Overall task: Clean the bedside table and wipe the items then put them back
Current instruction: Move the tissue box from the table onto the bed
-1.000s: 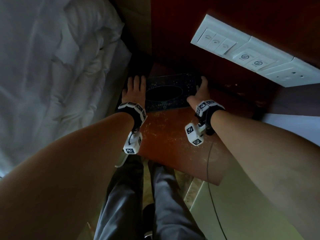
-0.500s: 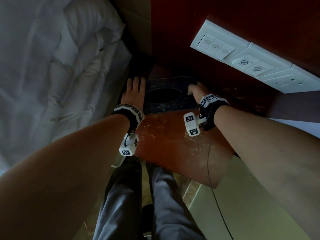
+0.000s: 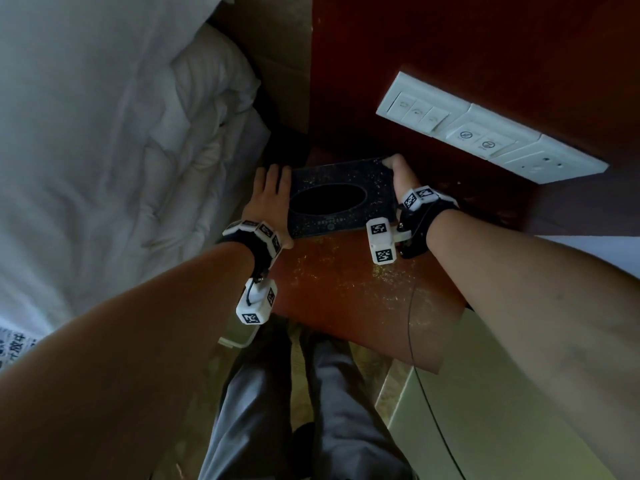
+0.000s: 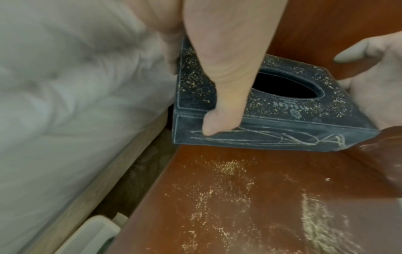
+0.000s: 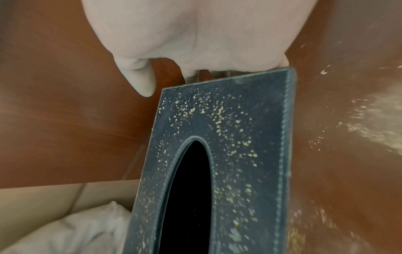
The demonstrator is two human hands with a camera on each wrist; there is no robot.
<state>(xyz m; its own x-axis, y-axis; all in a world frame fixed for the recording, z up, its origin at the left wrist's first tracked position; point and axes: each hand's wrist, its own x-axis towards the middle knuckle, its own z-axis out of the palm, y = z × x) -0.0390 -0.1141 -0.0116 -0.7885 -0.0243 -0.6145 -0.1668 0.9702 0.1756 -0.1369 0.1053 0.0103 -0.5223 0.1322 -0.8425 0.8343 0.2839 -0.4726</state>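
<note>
A dark tissue box (image 3: 375, 192) with an oval opening, speckled with pale crumbs, is at the back of the reddish-brown bedside table (image 3: 346, 296). My left hand (image 3: 269, 199) grips its left end, with the thumb curled over the front edge (image 4: 217, 123). My right hand (image 3: 398, 174) holds the right end, its fingers wrapped over the far edge (image 5: 195, 43). In the left wrist view the tissue box (image 4: 304, 110) sits tilted, its left corner overhanging the table edge toward the bed. Crumbs are strewn over the table top (image 4: 228, 197).
A bed with a white duvet (image 3: 104, 168) runs close along the table's left side. A white switch panel (image 3: 485, 136) is on the red wall behind. A thin black cable (image 3: 412, 327) crosses the table's front right corner, beside a pale surface (image 3: 485, 427).
My right hand has slid from the box's right side toward its back right corner and curled round it. The box has come up slightly toward me. My left hand keeps its hold.
</note>
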